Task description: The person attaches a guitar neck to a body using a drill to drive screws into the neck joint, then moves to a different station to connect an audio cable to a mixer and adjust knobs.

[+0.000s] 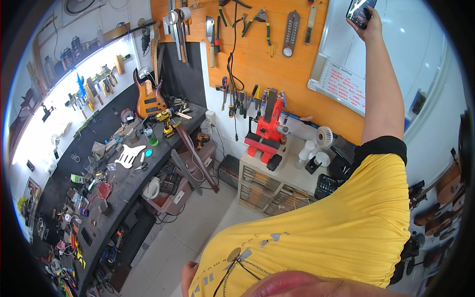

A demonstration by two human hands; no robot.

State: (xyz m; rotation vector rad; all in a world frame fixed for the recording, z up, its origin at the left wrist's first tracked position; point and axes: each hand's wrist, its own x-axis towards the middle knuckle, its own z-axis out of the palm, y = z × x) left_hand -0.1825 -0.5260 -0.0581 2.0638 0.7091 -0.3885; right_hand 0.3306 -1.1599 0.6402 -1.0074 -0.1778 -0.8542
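Note:
My right arm stretches up and to the far right. Its hand, my right hand (370, 30), is closed around a dark smartphone (360, 17) with a lit screen, held up in front of the whiteboard (341, 74). Low down, beside my yellow shirt, only part of my left hand (189, 273) shows; the shirt hides most of its fingers, so I cannot make out whether it grips anything. Nothing visible touches it.
A dark workbench (111, 213) curves along the left, covered with tools, a white pickguard (130, 156) and an electric guitar body (149, 99). Ahead, a red bench vise (267, 131) and a small fan (324, 136) top a drawer cabinet (262, 185). Guitars (443, 185) line the right.

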